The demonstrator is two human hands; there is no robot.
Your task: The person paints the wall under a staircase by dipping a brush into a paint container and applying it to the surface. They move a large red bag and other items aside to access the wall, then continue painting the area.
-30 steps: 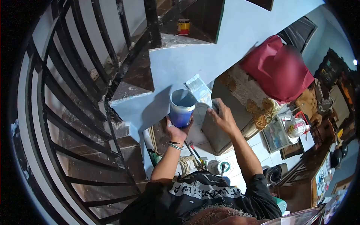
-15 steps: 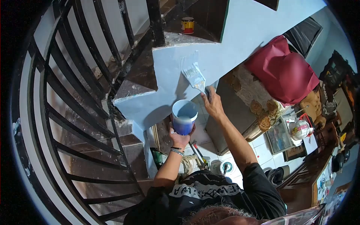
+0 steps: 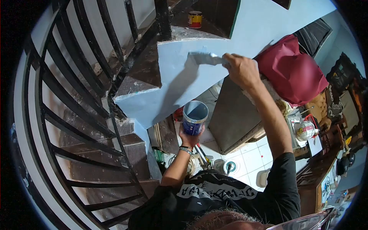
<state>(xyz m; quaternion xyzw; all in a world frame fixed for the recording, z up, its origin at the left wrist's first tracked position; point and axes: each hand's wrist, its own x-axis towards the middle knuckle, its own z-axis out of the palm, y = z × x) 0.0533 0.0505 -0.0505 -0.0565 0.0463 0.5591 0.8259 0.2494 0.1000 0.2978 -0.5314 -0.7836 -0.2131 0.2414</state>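
Note:
My right hand point(image 3: 242, 71) is closed around the handle of a paintbrush point(image 3: 207, 58). The brush lies nearly level, its paint-coated bristles against the light blue side wall of the stairs point(image 3: 178, 71), just below a step edge. A shadow of brush and arm falls down the wall. Lower down, my left hand point(image 3: 190, 137) grips a blue paint bucket point(image 3: 194, 124) from beneath and around its side. The bucket is open at the top and tilted a little, with pale paint coating its inside.
A small red and yellow can point(image 3: 194, 20) stands on an upper step. Black metal railings point(image 3: 82, 111) curve along the left. A grey cabinet point(image 3: 234, 115) and a dark red cover point(image 3: 293, 73) are at the right. Below, a round white container point(image 3: 231, 166) sits on the tiled floor.
My right hand has moved up and right, turning the brush from upright to nearly level on the wall. The bucket in my left hand has shifted slightly right.

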